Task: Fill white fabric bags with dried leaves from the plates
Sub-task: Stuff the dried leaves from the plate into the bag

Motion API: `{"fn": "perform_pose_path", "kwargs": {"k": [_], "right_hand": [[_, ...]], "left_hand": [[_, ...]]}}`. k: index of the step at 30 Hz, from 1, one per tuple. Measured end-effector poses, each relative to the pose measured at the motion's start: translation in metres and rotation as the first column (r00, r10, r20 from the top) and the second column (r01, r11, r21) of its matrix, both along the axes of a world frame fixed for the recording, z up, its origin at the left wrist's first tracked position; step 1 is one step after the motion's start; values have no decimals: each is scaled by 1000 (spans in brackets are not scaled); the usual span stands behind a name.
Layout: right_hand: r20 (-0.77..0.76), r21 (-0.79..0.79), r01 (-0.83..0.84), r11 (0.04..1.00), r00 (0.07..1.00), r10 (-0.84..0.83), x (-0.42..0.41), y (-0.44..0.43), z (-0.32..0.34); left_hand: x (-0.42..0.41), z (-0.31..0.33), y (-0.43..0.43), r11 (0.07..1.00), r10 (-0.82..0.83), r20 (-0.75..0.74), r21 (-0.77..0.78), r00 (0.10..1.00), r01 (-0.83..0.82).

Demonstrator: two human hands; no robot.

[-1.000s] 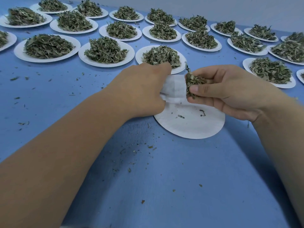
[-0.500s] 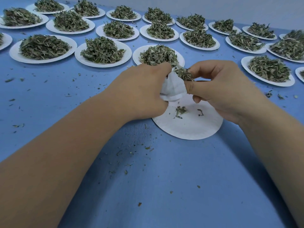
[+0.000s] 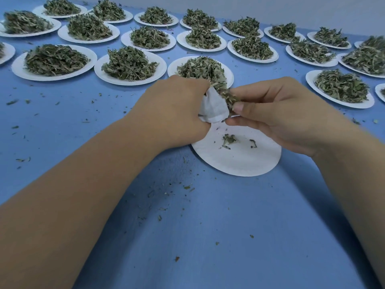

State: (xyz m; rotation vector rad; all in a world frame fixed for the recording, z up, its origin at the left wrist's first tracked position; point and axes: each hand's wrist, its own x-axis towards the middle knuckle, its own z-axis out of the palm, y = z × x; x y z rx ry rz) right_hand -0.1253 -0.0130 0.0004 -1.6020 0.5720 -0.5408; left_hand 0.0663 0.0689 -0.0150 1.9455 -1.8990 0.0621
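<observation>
My left hand [image 3: 175,113] grips a small white fabric bag [image 3: 213,108] above a nearly bare white plate [image 3: 241,161]. My right hand [image 3: 277,113] pinches a clump of dried leaves [image 3: 227,97] at the bag's mouth, fingers curled round it. A few leaf scraps [image 3: 228,139] lie on the plate below. Directly behind the hands stands a plate heaped with dried leaves [image 3: 200,68].
Several white plates piled with dried leaves fill the far half of the blue table [image 3: 187,236], such as one at the left [image 3: 54,60] and one at the right [image 3: 341,86]. Leaf crumbs are scattered over the blue surface near my forearms.
My right hand has brought its clump of leaves from beside the bag to the bag's mouth. A small bit of leaf has dropped onto the plate below.
</observation>
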Motion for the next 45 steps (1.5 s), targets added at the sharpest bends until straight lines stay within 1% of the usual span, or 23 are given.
{"fn": "perform_pose_path", "kwargs": {"k": [2,5,6,8,11,13,15,17,20,22,27,29,31,33,34,36,39,40,43,45], "right_hand": [[11,-80,44,996,999,-43,2,1,-2],[-24,-251,105,962,993,-114,3,2,-2],[-21,-286,127,950,990,-139,3,2,-3],[9,-309,155,938,987,-160,5,3,-4],[-19,-481,204,853,970,-242,7,2,-7],[-71,-523,194,830,960,-269,7,1,-7],[-105,-505,153,850,966,-236,6,-1,-7],[-128,-471,77,879,980,-154,6,-1,-6],[-108,-437,-16,899,994,-35,6,1,-6],[-88,-442,-29,896,996,-11,6,3,-6],[-8,-479,18,878,1000,-24,5,5,-5],[18,-503,53,863,999,-51,5,7,-4],[17,-524,100,846,994,-107,5,6,-4],[13,-509,111,854,993,-121,4,5,-4],[11,-493,111,863,993,-121,5,5,-4],[5,-471,124,873,990,-138,7,7,-4],[-47,-429,162,888,978,-202,10,8,-4],[-81,-394,152,906,977,-199,9,8,-3],[-170,-258,55,965,980,-102,9,9,0],[-187,-258,53,965,977,-104,12,10,-1]], "left_hand": [[-2,0,1,999,-33,4,-2,999,33],[-6,0,2,998,-64,-17,0,998,64],[-7,0,3,997,-72,-19,-4,997,72],[-9,1,2,996,-86,-20,-18,996,86],[-9,1,2,993,-113,-14,-34,994,112],[-10,1,2,992,-122,0,-41,993,122],[-11,0,3,989,-139,8,-53,990,139],[-14,-1,4,983,-177,22,-51,984,178],[-16,-2,4,976,-208,29,-56,978,209],[-15,-2,3,979,-191,38,-67,981,193],[-7,-4,-2,985,-131,38,-107,991,135],[-3,-1,-3,991,-80,-1,-107,997,80],[2,1,-2,994,-57,-72,-99,996,50],[3,2,-1,990,-122,-133,-85,984,112],[0,1,-1,985,-163,-132,-71,978,155],[-7,1,0,980,-197,-109,-47,974,193],[-12,-1,0,975,-207,-56,-92,977,202],[-13,0,1,972,-220,-31,-93,975,216],[-20,4,4,960,-275,5,-57,961,275],[-26,7,5,953,-299,9,-52,954,299]]}}
